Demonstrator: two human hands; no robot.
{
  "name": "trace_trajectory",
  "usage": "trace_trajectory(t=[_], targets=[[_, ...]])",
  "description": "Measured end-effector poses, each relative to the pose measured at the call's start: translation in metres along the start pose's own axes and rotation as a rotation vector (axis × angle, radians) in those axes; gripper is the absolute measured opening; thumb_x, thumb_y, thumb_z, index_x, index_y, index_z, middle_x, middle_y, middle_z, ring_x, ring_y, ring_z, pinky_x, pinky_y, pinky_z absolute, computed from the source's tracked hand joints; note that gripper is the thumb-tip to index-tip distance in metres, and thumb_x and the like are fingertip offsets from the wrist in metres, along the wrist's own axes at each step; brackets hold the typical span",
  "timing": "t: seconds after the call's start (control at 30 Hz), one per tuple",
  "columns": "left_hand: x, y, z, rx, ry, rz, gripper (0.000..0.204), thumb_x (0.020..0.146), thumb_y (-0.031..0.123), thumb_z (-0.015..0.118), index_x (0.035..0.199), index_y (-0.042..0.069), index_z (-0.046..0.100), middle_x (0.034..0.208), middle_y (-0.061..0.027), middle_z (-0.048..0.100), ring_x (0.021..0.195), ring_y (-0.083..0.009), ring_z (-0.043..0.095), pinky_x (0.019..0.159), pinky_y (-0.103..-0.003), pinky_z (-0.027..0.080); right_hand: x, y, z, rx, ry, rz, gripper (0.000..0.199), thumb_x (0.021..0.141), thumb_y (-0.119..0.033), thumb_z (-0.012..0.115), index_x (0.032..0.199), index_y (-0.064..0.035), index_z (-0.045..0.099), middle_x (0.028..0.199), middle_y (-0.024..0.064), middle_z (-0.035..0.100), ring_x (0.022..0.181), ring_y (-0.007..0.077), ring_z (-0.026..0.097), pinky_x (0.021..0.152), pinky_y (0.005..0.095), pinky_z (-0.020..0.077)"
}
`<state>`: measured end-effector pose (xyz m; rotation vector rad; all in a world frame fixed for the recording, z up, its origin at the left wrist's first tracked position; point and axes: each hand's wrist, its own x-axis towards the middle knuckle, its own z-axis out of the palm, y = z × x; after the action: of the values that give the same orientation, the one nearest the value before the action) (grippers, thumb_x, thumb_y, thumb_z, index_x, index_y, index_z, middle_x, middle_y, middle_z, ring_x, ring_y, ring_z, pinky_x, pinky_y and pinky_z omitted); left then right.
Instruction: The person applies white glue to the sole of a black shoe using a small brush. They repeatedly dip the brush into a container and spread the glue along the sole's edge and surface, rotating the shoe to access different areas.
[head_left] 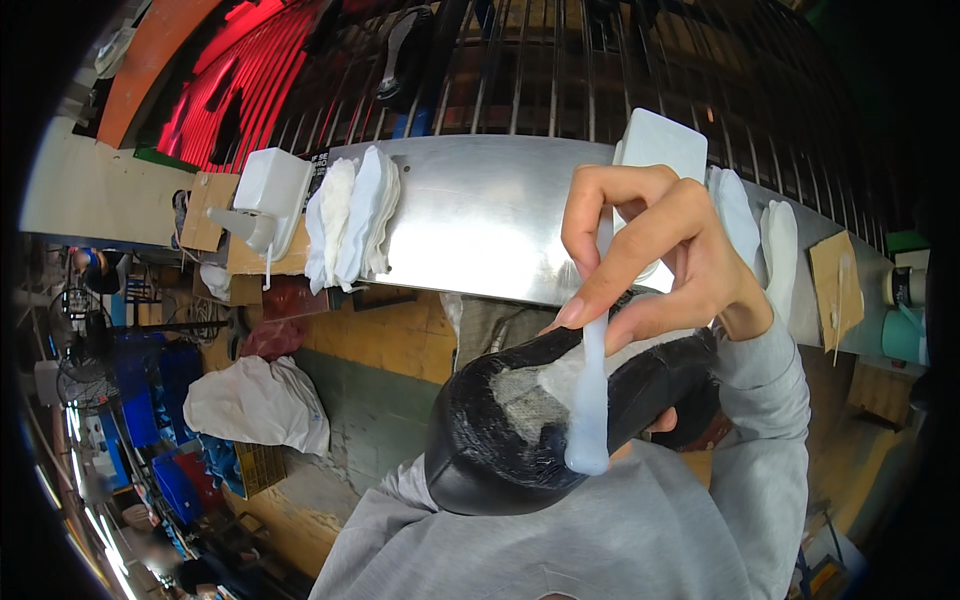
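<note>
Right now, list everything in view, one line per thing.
shoe: 1, black, upside down, pale patch on its sole, centre foreground
glue brush: 1, white, tip on the sole
metal shelf: 1, silver, across the middle
white insoles: a stack, left on the shelf; more at right
white container: 1, shelf's left end
white box: 1, behind the hand
white sack: 1, floor at left
blue crates: several, lower left
teal jug: 1, far right
right hand: pinching the brush
left hand: hidden under the shoe

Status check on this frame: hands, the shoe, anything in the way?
Right hand pinching white brush, tip on black shoe's bottom. Left hand hidden under shoe. Nothing between brush and shoe.
</note>
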<state>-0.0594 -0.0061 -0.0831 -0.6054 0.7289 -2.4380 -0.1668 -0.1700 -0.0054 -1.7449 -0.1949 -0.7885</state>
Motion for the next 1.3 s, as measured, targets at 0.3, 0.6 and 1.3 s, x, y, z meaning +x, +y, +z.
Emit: trace_trajectory(t=[0.3, 0.6, 1.3], targets=[[0.0, 0.018, -0.024, -0.339, -0.168, -0.447, 0.084, 0.099, 0.052, 0.057, 0.155, 0.004, 0.016, 0.138, -0.0316, 0.038, 0.119, -0.0464, 0.056, 0.082, -0.046, 0.06, -0.007, 0.0, -0.007, -0.031, -0.013, 0.004, 0.032, 0.064, -0.029, 0.094, 0.091, -0.0136, 0.084, 0.085, 0.0019, 0.061, 0.074, 0.0126, 0.057, 0.064, 0.025, 0.0428], [0.0, 0.027, -0.005, -0.131, -0.199, -0.372, 0.098, 0.092, 0.031, 0.072, 0.159, 0.004, 0.005, 0.153, -0.0319, 0.021, 0.126, -0.057, 0.047, 0.09, -0.05, 0.062, -0.023, -0.013, -0.02, -0.139, 0.043, 0.07, 0.027, 0.065, -0.018, 0.092, 0.09, -0.0111, 0.084, 0.086, 0.0018, 0.061, 0.079, 0.0139, 0.057, 0.068, 0.0275, 0.0427], [-0.059, 0.015, 0.152, 1.795, -0.444, 1.288, 0.117, 0.061, 0.058, 0.087, 0.155, 0.01, 0.037, 0.162, -0.0152, 0.032, 0.148, -0.0409, 0.031, 0.119, -0.074, 0.018, -0.152, 0.018, 0.008, -1.518, 0.515, 0.525, 0.019, 0.072, -0.02, 0.086, 0.088, -0.0125, 0.078, 0.084, 0.0005, 0.06, 0.075, 0.0193, 0.052, 0.07, 0.0365, 0.0343]])
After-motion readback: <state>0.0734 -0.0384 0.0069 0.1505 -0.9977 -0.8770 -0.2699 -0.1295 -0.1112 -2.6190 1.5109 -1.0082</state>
